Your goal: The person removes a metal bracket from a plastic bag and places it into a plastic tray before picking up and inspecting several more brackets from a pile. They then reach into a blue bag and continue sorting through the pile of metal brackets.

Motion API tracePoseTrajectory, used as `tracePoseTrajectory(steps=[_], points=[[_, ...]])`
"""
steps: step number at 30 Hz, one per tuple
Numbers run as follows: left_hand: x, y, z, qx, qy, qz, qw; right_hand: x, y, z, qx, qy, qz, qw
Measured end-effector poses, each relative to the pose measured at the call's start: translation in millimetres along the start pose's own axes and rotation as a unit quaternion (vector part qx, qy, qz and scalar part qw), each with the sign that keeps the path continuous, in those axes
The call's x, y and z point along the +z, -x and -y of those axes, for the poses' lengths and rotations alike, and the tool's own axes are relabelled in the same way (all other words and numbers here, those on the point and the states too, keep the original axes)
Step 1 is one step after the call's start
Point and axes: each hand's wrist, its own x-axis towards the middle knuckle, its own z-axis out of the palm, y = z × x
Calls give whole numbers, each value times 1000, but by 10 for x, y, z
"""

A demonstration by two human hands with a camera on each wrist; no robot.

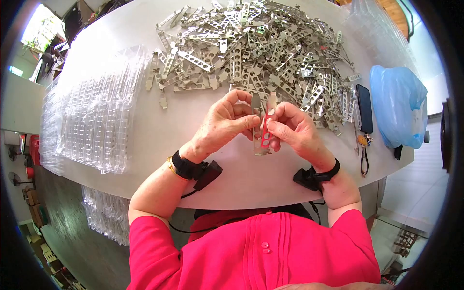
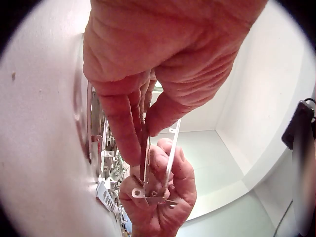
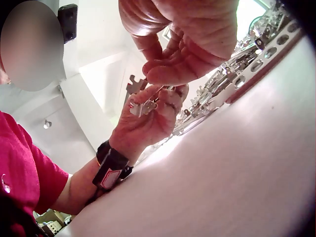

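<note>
Both hands are raised close together over the near edge of a heap of metal brackets (image 1: 270,53). My left hand (image 1: 222,121) pinches a narrow metal bracket (image 1: 256,102) with holes along it, thumb against its face. Beside it, a second perforated bracket (image 1: 272,99) with a red tint on its face is pinched between thumb and fingers of my right hand (image 1: 296,131). The two brackets stand side by side, lengthwise away from the body. In the left wrist view, a bent end tab (image 2: 138,193) with a hole shows at the bottom.
Stacked clear plastic trays (image 1: 96,108) lie at the left of the white table (image 1: 159,164). On the right are a dark phone (image 1: 364,108), a keyring with a strap (image 1: 364,141) and a blue plastic bag (image 1: 397,104). More clear plastic (image 1: 374,34) stands at the back right.
</note>
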Motion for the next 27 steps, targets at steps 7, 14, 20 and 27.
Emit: tracePoseTrajectory(steps=[7, 14, 20, 27], points=[[5, 19, 1, -2, 15, -9, 1000, 2, 2, 49, 1, 18, -9, 1000], [-44, -11, 70, 11, -14, 19, 1000, -25, -8, 28, 8, 6, -9, 1000], [10, 5, 55, 12, -15, 6, 1000, -2, 1, 34, 21, 12, 4, 1000], [30, 26, -64, -49, -48, 15, 998, 17, -7, -2, 14, 17, 17, 1000]])
